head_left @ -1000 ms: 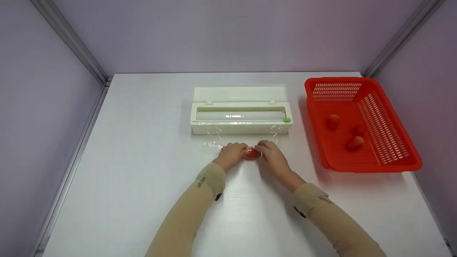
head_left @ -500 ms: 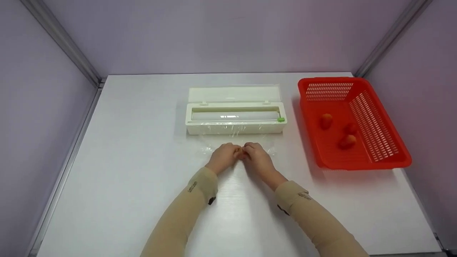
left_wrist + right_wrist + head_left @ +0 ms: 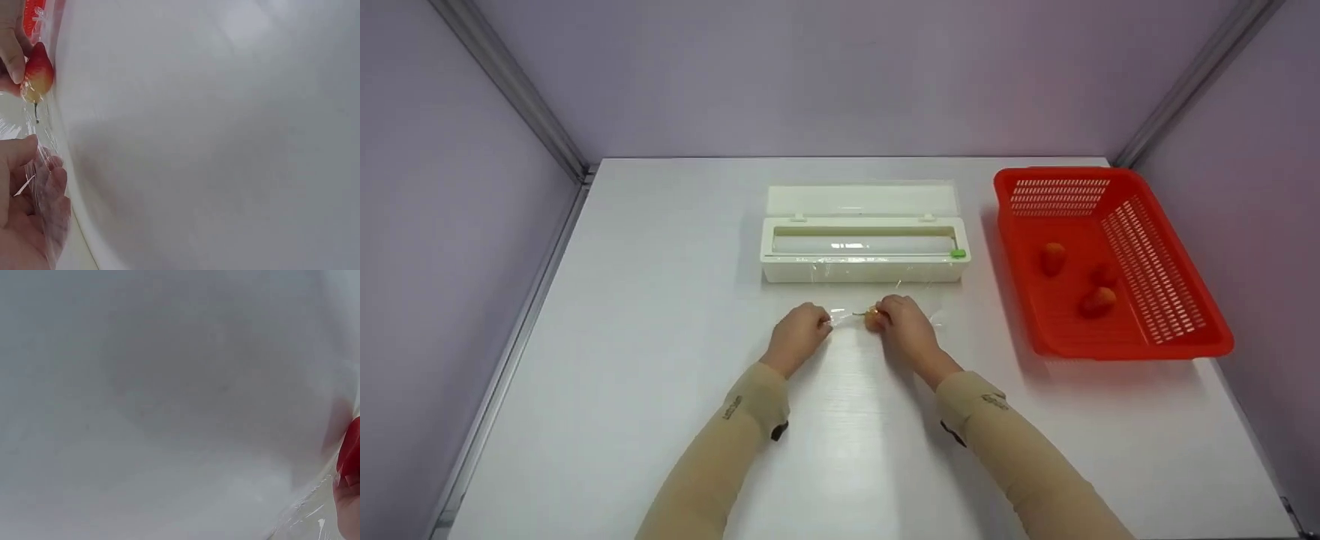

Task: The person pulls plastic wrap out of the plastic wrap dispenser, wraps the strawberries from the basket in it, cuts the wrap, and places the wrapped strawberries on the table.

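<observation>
Fruit (image 3: 38,73): four, one held.

We note both arms reaching forward and inward: left forearm (image 3: 709,465) and right forearm (image 3: 1024,461), both tan-sleeved, wrists bare. Left hand (image 3: 797,336) and right hand (image 3: 913,331) face each other, a gap between, backs toward us. Left wrist view: left thumb (image 3: 21,149) pinches in, left fingers (image 3: 55,183) curved; right thumb (image 3: 12,59) nearly straight, pressing, right fingers mostly hidden from us.
</observation>
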Available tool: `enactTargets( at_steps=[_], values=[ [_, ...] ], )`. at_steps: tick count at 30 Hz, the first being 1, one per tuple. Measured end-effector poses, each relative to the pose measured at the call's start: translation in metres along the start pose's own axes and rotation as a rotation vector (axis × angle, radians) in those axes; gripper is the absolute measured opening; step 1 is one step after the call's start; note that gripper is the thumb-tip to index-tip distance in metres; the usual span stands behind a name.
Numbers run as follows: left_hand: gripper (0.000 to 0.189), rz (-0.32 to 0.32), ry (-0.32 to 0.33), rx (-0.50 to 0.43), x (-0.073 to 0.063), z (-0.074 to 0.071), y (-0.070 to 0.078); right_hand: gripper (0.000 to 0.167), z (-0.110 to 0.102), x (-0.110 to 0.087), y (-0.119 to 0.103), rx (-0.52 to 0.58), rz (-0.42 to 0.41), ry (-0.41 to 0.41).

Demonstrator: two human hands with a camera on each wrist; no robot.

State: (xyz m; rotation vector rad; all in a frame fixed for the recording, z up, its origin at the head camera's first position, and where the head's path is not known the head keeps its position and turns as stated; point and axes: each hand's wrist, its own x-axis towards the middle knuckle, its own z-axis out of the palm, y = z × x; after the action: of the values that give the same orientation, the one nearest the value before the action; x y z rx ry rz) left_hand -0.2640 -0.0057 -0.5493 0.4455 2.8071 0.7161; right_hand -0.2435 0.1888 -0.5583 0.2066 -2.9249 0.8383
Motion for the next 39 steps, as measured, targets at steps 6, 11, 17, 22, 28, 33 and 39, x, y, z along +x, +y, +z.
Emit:
enactTargets(
  at_steps=[6, 11, 17, 22, 28, 33, 39],
  values=[
    [0.014, 0.018, 0.112, 0.079, -0.009, -0.004, -0.022, 0.018, 0.000, -0.001, 0.003, -0.032, 0.024, -0.059],
    [0.014, -0.016, 0.190, 0.054, -0.011, -0.007, -0.035, 0.037, 0.003, 0.000, 0.006, -0.084, 0.042, -0.144],
    [0.014, -0.158, 0.217, -0.186, -0.006, -0.011, -0.038, 0.042, 0.005, 0.001, 0.006, -0.021, 0.131, -0.176],
    [0.014, -0.180, 0.263, -0.250, 0.000, -0.010, -0.037, 0.023, 0.005, 0.004, 0.006, 0.000, 0.116, -0.149],
    [0.005, -0.060, 0.252, -0.197, -0.001, -0.004, -0.043, 0.023, 0.007, 0.003, 0.009, -0.072, -0.039, -0.065],
    [0.019, 0.019, 0.149, -0.077, -0.001, -0.006, -0.047, 0.026, 0.008, 0.001, 0.012, -0.105, -0.075, -0.033],
    [0.023, 0.045, 0.042, -0.044, -0.002, -0.011, -0.046, 0.032, 0.002, 0.000, 0.012, -0.009, -0.015, -0.040]
  ],
)
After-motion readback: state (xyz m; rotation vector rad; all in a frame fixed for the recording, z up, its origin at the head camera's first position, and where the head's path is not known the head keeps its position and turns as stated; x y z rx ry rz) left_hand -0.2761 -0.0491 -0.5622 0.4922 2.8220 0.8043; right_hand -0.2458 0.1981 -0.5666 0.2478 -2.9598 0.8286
